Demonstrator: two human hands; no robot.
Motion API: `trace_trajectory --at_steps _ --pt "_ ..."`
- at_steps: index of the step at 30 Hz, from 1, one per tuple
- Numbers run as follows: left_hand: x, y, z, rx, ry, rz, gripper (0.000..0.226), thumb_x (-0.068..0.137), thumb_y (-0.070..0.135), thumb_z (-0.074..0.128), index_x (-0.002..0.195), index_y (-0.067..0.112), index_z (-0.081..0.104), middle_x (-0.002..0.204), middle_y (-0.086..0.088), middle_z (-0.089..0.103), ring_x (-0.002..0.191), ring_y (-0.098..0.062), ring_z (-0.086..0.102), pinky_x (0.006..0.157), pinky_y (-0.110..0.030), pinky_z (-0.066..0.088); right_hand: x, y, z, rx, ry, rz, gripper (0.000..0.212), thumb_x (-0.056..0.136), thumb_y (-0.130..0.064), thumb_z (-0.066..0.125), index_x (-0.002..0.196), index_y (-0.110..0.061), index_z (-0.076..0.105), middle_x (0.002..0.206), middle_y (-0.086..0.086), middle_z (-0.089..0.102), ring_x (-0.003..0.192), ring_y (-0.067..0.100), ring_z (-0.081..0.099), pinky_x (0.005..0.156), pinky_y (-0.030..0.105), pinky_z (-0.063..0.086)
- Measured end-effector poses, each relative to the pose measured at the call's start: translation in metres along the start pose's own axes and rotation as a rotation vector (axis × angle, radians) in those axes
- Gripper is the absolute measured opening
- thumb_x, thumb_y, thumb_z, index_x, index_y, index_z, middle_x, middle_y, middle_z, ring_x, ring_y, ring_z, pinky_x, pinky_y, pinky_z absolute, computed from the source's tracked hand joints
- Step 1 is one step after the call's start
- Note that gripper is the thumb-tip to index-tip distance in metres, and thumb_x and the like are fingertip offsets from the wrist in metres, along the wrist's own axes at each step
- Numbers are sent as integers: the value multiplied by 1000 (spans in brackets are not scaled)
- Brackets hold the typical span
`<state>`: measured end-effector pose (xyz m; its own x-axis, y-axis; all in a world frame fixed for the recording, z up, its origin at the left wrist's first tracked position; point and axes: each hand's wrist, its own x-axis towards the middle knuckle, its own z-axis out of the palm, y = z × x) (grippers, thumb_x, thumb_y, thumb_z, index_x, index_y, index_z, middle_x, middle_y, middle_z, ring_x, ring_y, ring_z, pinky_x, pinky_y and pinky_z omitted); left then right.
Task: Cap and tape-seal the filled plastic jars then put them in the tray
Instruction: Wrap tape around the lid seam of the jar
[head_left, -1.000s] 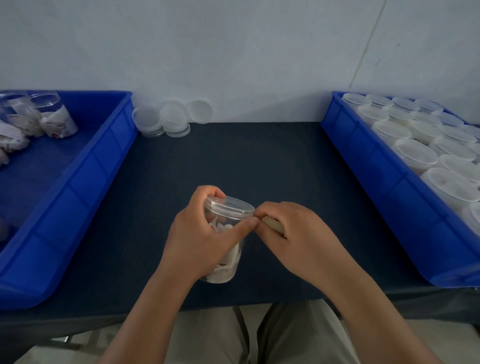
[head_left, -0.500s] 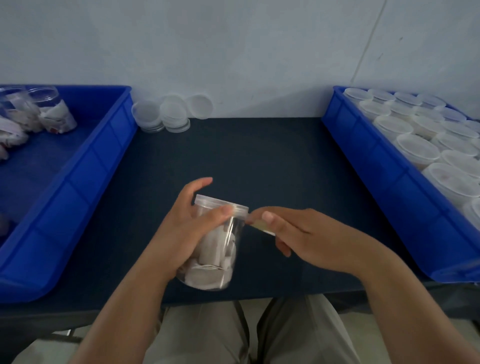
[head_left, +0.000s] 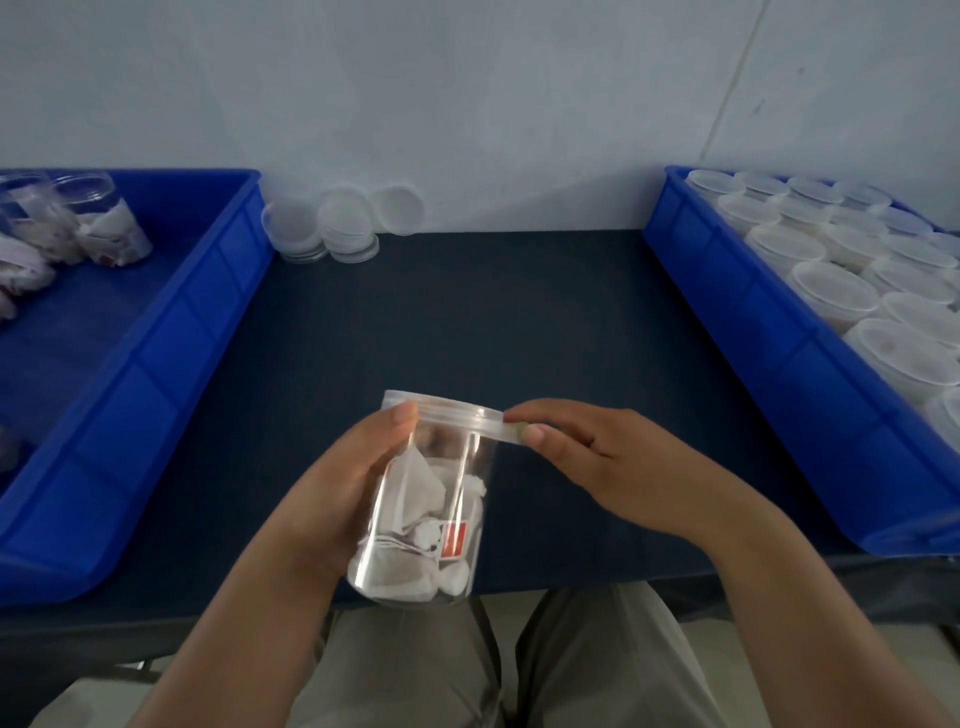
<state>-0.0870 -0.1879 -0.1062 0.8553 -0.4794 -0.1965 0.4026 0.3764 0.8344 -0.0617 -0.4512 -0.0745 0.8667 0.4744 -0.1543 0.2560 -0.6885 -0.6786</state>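
A clear plastic jar (head_left: 426, 519) filled with white tea bags and topped by a clear lid (head_left: 447, 413) is tilted over the table's front edge. My left hand (head_left: 337, 499) wraps around its left side, thumb on the lid rim. My right hand (head_left: 587, 457) pinches a strip of clear tape (head_left: 511, 432) at the lid's right edge. The blue tray on the right (head_left: 769, 332) holds several capped jars (head_left: 831, 288). The blue tray on the left (head_left: 171, 332) holds a few uncapped filled jars (head_left: 104, 223).
Loose clear lids (head_left: 345, 223) are stacked against the wall at the back of the dark blue tabletop (head_left: 467, 312). My knees show below the table's front edge.
My left hand has tilted and turned the jar so its side faces me. My right hand has drawn the tape out to the right along the lid rim.
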Motion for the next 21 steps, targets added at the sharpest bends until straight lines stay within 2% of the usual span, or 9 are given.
trace_trajectory --at_steps 3,6,7,8,11,15,18,19,21 --pt "3 -3 0 -17 -15 29 74 75 58 90 123 5 72 91 -18 70 72 -26 71 63 -36 59 -1 2 2 -1 25 -4 61 92 -86 27 142 -62 52 135 -43 57 122 -15 55 103 21 47" --pt "7 -9 -6 35 97 76 87 73 59 90 137 6 67 131 -25 69 108 -38 72 90 -47 60 -2 1 8 7 40 -28 54 95 -85 27 139 -67 51 131 -44 59 120 -16 56 97 20 48" --pt "8 -11 -9 48 137 91 88 74 60 90 139 7 66 138 -25 67 118 -41 69 97 -51 58 -2 2 10 7 51 -28 52 96 -85 26 138 -67 52 129 -40 62 117 -13 59 97 22 50" --pt "8 -12 -10 50 162 105 85 75 61 89 137 8 68 138 -23 67 121 -40 68 100 -51 58 -2 2 12 7 61 -23 51 97 -84 26 137 -67 52 127 -35 66 114 -10 62 97 26 53" --pt "9 -16 -12 83 170 116 71 80 64 84 129 14 75 128 -16 74 113 -31 73 89 -40 62 -3 5 16 -19 65 -9 50 98 -87 24 136 -68 49 119 -25 71 104 -4 67 92 32 58" --pt "12 -16 -11 137 195 99 72 86 70 74 135 17 72 135 -16 71 120 -30 72 91 -37 60 -6 6 17 -37 78 6 52 98 -89 22 135 -65 50 104 -16 74 89 2 69 80 34 61" --pt "15 -16 -7 299 290 119 60 91 73 63 135 33 72 132 -7 75 120 -27 73 97 -46 59 -6 6 19 -54 138 20 52 100 -85 24 133 -59 54 92 -13 73 81 3 68 71 31 60" --pt "16 -17 -7 366 345 154 51 95 70 57 135 41 71 131 -1 75 119 -22 74 99 -48 58 -6 6 20 -66 165 25 53 99 -84 23 132 -57 55 89 -12 72 80 3 68 69 30 59" --pt "16 -17 -1 531 443 221 38 101 65 46 135 57 64 129 18 73 117 -6 72 98 -42 56 -6 4 23 -99 206 45 56 98 -84 23 129 -52 57 84 -12 71 79 1 67 67 29 58"
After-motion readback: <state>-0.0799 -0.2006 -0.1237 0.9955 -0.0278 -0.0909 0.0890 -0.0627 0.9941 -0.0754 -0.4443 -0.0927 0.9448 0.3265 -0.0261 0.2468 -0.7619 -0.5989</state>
